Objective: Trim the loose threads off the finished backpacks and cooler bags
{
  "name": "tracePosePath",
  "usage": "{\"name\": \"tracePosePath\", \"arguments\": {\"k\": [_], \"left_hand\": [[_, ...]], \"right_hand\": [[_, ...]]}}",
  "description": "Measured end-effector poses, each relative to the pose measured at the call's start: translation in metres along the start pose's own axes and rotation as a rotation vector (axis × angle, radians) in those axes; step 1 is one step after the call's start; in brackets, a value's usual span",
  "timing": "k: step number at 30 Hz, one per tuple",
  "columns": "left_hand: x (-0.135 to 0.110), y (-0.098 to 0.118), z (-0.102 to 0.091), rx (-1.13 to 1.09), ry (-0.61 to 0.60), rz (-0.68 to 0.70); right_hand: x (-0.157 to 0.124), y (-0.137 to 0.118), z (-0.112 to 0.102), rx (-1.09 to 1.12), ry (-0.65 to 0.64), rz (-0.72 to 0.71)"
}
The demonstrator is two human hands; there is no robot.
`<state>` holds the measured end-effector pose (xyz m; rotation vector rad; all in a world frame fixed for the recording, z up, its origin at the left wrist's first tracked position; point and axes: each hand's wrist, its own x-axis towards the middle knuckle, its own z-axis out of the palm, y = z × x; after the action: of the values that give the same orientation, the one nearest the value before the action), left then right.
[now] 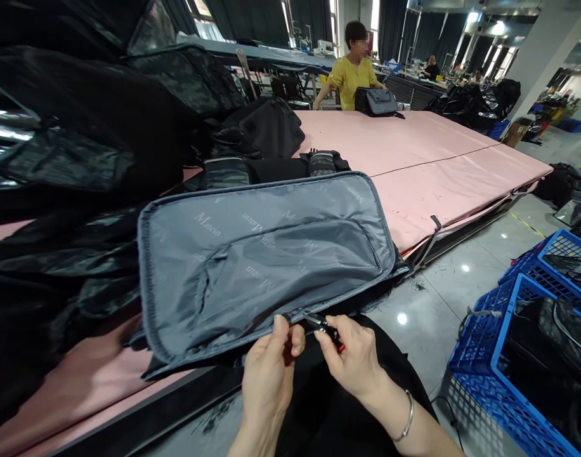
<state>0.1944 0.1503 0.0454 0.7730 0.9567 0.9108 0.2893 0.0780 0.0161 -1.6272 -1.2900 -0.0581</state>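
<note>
A backpack (271, 254) lies opened at the table's near edge, its grey printed lining facing up inside a bound seam. My left hand (270, 358) is closed on the lower edge of the backpack, thumb on top, near the middle of that seam. Just right of it, my right hand (350, 349) is closed around small thread snips (318, 320), dark with a bit of red at the handle. The blades point left at the seam, close to my left fingertips. Whether they touch a thread is too small to tell.
Black bags in shiny plastic (57, 266) pile up on the left. The pink-covered table (443, 152) stretches away to the right. Blue crates (481, 343) holding dark bags stand on the floor at right. Across the table, a person in yellow (350, 76) handles another bag (376, 101).
</note>
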Motion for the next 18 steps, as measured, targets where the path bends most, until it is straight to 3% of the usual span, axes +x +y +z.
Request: {"name": "tracePosePath", "arguments": {"k": [18], "left_hand": [[-0.0003,-0.0001,0.0007,0.004,0.008,-0.005]], "right_hand": [[-0.0014,0.0022,0.0027,0.022,0.029,-0.051]]}}
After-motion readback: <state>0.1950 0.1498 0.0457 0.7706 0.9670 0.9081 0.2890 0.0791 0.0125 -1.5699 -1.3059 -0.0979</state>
